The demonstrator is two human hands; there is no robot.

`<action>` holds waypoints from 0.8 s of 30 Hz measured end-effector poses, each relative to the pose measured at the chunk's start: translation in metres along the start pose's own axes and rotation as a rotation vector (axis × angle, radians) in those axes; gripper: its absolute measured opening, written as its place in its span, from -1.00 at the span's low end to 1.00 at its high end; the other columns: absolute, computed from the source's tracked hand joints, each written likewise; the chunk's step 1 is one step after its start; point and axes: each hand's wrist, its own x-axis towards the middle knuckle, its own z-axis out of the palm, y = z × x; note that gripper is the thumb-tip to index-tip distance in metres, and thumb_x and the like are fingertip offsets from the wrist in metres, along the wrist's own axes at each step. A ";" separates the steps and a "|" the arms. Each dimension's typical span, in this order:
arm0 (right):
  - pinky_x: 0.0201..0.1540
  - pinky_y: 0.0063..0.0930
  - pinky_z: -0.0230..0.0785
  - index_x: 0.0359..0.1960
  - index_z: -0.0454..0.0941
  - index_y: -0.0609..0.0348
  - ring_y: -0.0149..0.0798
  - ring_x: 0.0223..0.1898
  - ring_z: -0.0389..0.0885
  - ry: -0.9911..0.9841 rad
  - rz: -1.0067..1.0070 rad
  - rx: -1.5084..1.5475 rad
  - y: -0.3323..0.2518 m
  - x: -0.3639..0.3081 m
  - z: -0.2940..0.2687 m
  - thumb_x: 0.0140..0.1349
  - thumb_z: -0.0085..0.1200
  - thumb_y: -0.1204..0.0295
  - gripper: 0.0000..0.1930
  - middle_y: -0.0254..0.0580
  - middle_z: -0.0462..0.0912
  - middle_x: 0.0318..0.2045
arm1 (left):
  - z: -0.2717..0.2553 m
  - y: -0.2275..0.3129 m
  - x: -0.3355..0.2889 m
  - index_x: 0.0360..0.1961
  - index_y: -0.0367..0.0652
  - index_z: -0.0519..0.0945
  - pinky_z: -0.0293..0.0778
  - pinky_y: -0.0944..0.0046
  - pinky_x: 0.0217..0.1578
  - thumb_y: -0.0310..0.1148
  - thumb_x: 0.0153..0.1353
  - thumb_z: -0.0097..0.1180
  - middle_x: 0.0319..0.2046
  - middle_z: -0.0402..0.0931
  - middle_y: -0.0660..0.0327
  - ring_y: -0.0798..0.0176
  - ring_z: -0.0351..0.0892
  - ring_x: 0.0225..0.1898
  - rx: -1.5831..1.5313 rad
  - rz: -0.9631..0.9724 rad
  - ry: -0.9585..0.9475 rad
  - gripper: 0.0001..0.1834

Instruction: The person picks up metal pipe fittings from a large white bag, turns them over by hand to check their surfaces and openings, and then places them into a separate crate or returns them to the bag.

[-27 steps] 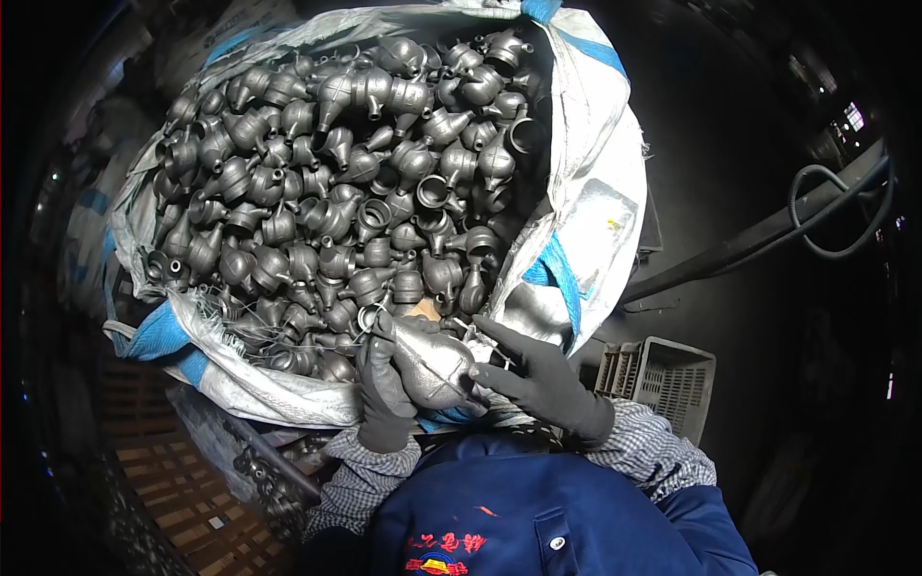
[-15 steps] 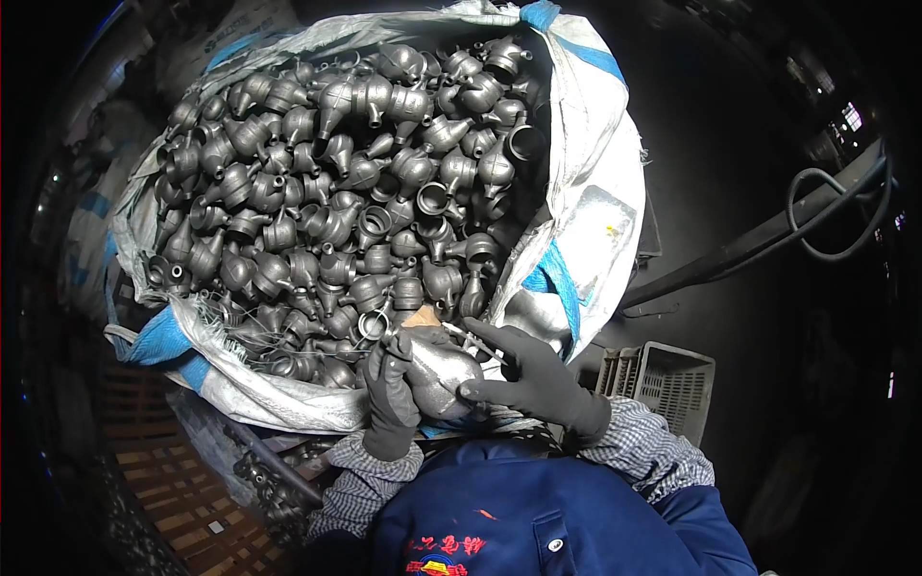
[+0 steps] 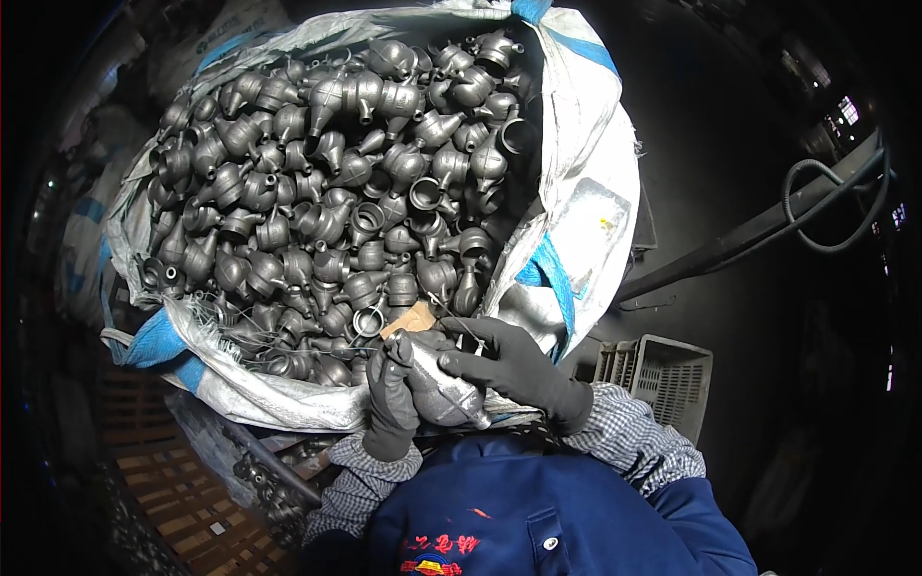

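The grey, pear-shaped cast metal fitting (image 3: 444, 392) has come lower, toward my chest, off the near edge of the white woven bulk sack (image 3: 586, 206). My left hand (image 3: 392, 408) and right hand (image 3: 519, 370), fingers closed around it, now turn it for inspection.

Both gloved hands, left (image 3: 392, 403) and right (image 3: 519, 370), curled close together.

A dim foundry-like workshop: bulk sack (image 3: 586, 192) of grey metal castings (image 3: 336, 192), wooden pallets (image 3: 182, 499), plastic crate (image 3: 663, 370).
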 end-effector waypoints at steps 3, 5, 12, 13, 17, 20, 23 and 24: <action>-0.04 -0.50 0.41 0.09 0.50 0.33 -0.32 -0.09 0.59 -0.072 0.060 0.157 0.002 0.003 -0.006 0.24 0.17 0.25 -0.53 -0.04 0.66 -0.13 | -0.011 -0.014 0.008 -0.18 -0.40 0.56 0.49 0.15 -0.03 0.02 0.30 0.00 -0.26 0.62 -0.01 0.09 0.61 -0.18 -0.171 -0.029 0.000 -0.44; -0.02 -0.49 0.41 0.09 0.50 0.33 -0.34 -0.07 0.59 -0.088 0.139 0.182 -0.005 0.003 -0.016 0.23 0.19 0.26 -0.52 -0.04 0.65 -0.11 | -0.013 -0.018 0.004 -0.18 -0.34 0.55 0.54 -0.01 -0.01 -0.09 0.26 0.07 -0.19 0.59 0.03 0.02 0.59 -0.09 -0.424 -0.018 -0.050 -0.57; -0.08 -0.53 0.44 0.09 0.51 0.32 -0.38 -0.13 0.61 0.034 0.082 0.108 0.001 -0.005 -0.006 0.25 0.18 0.30 -0.56 -0.06 0.68 -0.16 | -0.028 -0.026 0.020 -0.18 -0.36 0.56 0.57 -0.04 -0.06 -0.10 0.25 -0.01 -0.24 0.59 -0.04 -0.02 0.60 -0.15 -0.674 -0.251 0.135 -0.55; -0.12 -0.58 0.44 0.08 0.52 0.34 -0.43 -0.16 0.60 0.022 0.119 0.127 0.008 -0.008 -0.006 0.28 0.14 0.34 -0.60 -0.12 0.69 -0.18 | -0.030 -0.026 0.019 -0.16 -0.35 0.53 0.52 0.01 0.00 0.04 0.32 -0.04 -0.18 0.56 0.03 0.06 0.57 -0.11 -0.565 -0.201 0.125 -0.46; -0.18 -0.70 0.39 0.14 0.47 0.34 -0.55 -0.25 0.54 -0.130 0.387 0.406 -0.007 -0.023 -0.001 0.32 0.10 0.33 -0.57 -0.30 0.67 -0.26 | -0.034 -0.026 0.022 -0.02 -0.29 0.49 0.58 -0.03 -0.07 0.00 0.34 -0.15 -0.12 0.55 0.05 0.06 0.58 -0.08 -0.637 -0.245 0.357 -0.47; -0.11 -0.64 0.40 0.19 0.41 0.32 -0.51 -0.22 0.53 -0.055 0.015 0.216 0.011 -0.029 0.017 0.24 0.20 0.38 -0.49 -0.27 0.65 -0.20 | -0.029 -0.024 0.022 0.08 -0.22 0.44 0.55 -0.05 -0.03 0.02 0.35 -0.17 -0.02 0.51 0.10 0.06 0.55 -0.03 -0.614 -0.227 0.418 -0.47; -0.18 -0.60 0.45 0.13 0.48 0.31 -0.50 -0.24 0.59 0.056 0.021 0.220 0.008 -0.024 0.025 0.19 0.25 0.31 -0.49 -0.18 0.69 -0.23 | -0.045 -0.036 0.022 0.17 -0.12 0.39 0.46 -0.12 0.07 0.04 0.34 -0.10 0.04 0.48 0.11 0.05 0.48 0.07 -0.674 -0.243 0.374 -0.46; -0.18 -0.59 0.45 0.11 0.49 0.32 -0.49 -0.24 0.60 0.077 0.038 0.256 0.012 -0.022 0.021 0.19 0.25 0.32 -0.51 -0.17 0.69 -0.23 | -0.041 -0.027 0.019 0.18 -0.11 0.38 0.42 -0.13 0.11 0.02 0.33 -0.07 0.05 0.47 0.10 0.04 0.45 0.11 -0.673 -0.247 0.268 -0.46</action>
